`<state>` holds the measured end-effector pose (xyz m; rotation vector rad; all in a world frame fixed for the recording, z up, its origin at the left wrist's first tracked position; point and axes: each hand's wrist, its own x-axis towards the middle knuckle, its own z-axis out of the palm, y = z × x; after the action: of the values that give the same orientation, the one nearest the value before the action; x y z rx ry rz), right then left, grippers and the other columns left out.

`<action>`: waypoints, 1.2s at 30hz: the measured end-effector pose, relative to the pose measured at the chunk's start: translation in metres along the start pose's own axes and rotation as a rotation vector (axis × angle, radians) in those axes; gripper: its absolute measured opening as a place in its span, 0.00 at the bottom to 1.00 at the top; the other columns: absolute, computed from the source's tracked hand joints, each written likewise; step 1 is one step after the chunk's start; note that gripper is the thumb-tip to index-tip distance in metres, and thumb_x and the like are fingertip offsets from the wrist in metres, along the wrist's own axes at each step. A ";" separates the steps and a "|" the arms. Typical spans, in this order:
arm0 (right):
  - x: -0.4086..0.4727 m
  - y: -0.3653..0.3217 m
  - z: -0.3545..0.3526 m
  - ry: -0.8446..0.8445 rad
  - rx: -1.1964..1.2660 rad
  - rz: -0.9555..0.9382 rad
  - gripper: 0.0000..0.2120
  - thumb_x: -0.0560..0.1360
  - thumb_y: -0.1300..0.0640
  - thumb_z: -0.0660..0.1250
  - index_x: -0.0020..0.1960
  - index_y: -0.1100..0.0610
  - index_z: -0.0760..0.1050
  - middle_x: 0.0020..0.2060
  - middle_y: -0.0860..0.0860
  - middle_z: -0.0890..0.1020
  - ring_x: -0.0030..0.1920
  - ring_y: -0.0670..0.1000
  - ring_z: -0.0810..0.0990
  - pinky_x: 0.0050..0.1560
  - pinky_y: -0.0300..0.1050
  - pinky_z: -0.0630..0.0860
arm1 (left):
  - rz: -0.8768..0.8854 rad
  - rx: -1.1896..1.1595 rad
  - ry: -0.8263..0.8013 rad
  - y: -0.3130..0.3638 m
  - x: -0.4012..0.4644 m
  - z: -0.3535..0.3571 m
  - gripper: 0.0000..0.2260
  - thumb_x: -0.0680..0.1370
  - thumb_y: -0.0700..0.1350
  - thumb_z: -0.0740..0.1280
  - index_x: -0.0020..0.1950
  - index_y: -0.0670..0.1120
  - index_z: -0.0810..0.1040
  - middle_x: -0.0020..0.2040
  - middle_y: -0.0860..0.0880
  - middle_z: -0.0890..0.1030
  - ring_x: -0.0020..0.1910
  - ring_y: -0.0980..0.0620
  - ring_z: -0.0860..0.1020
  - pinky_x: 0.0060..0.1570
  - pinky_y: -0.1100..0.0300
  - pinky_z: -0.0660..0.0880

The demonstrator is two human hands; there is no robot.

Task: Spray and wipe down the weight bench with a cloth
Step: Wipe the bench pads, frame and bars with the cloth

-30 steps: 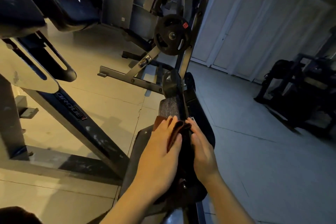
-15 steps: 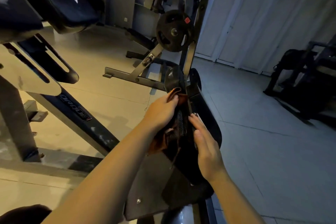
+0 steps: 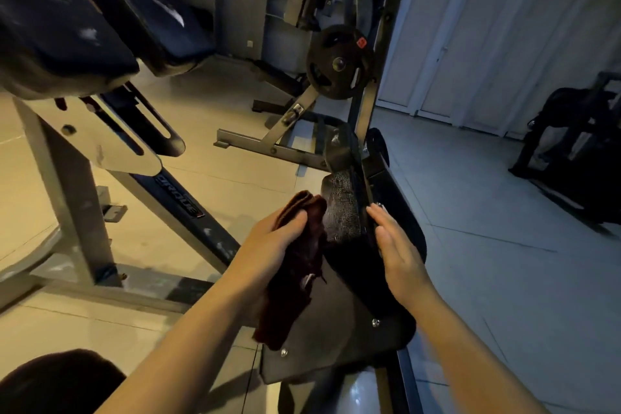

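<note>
A dark red cloth [image 3: 295,265] is bunched in my left hand [image 3: 274,242], which grips it against the left face of a narrow black pad [image 3: 342,212] on the weight bench machine. Part of the cloth hangs down below the hand. My right hand [image 3: 398,249] lies flat with straight fingers against the pad's right side, steadying it. The pad's backing plate [image 3: 336,343] with bolts shows below my wrists. No spray bottle is in view.
A second bench with dark blue pads [image 3: 84,20] and a grey frame [image 3: 77,198] stands at left. A black weight plate [image 3: 337,62] hangs on the machine ahead. Another dark machine [image 3: 571,144] sits at the far right. White doors [image 3: 487,27] line the back wall.
My left hand with the cloth slid up the pad, then came back down and to the left. My right hand stayed flat on the pad's right side.
</note>
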<state>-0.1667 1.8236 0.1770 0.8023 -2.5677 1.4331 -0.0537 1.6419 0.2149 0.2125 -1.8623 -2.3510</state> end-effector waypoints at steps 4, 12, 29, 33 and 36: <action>-0.007 -0.051 0.003 0.052 -0.156 -0.251 0.14 0.78 0.41 0.57 0.63 0.37 0.68 0.57 0.26 0.69 0.67 0.36 0.67 0.75 0.59 0.58 | 0.014 -0.191 0.006 0.016 -0.020 -0.018 0.15 0.72 0.53 0.68 0.55 0.48 0.79 0.43 0.48 0.86 0.40 0.49 0.85 0.39 0.55 0.81; 0.031 -0.126 0.024 -0.406 -0.303 -0.375 0.03 0.76 0.50 0.68 0.50 0.47 0.78 0.50 0.40 0.81 0.56 0.39 0.75 0.69 0.48 0.66 | 0.060 -0.280 -0.038 0.013 -0.021 -0.058 0.15 0.74 0.57 0.62 0.57 0.55 0.78 0.49 0.50 0.85 0.48 0.50 0.84 0.47 0.53 0.80; 0.030 -0.058 0.024 0.061 -0.151 -0.040 0.21 0.77 0.41 0.52 0.69 0.40 0.67 0.62 0.28 0.71 0.65 0.30 0.67 0.60 0.24 0.62 | -0.185 -0.944 -0.084 -0.079 0.042 0.028 0.26 0.75 0.62 0.62 0.70 0.51 0.71 0.59 0.48 0.82 0.57 0.50 0.81 0.59 0.50 0.76; 0.028 -0.058 0.026 0.087 -0.104 -0.075 0.18 0.79 0.47 0.53 0.66 0.47 0.71 0.62 0.41 0.77 0.64 0.38 0.73 0.64 0.37 0.70 | -0.096 -0.987 -0.127 -0.092 0.046 0.058 0.20 0.72 0.57 0.67 0.63 0.55 0.73 0.54 0.55 0.84 0.54 0.56 0.82 0.55 0.60 0.78; 0.027 -0.058 0.026 0.067 -0.117 -0.065 0.18 0.79 0.50 0.53 0.66 0.50 0.72 0.61 0.45 0.78 0.63 0.40 0.74 0.62 0.35 0.71 | -0.031 -1.013 -0.146 -0.092 0.078 0.056 0.23 0.76 0.55 0.66 0.69 0.49 0.71 0.58 0.50 0.82 0.57 0.53 0.81 0.53 0.61 0.78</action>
<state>-0.1576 1.7669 0.2160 0.7996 -2.5239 1.2559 -0.1427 1.7011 0.1362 -0.0502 -0.5045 -3.0226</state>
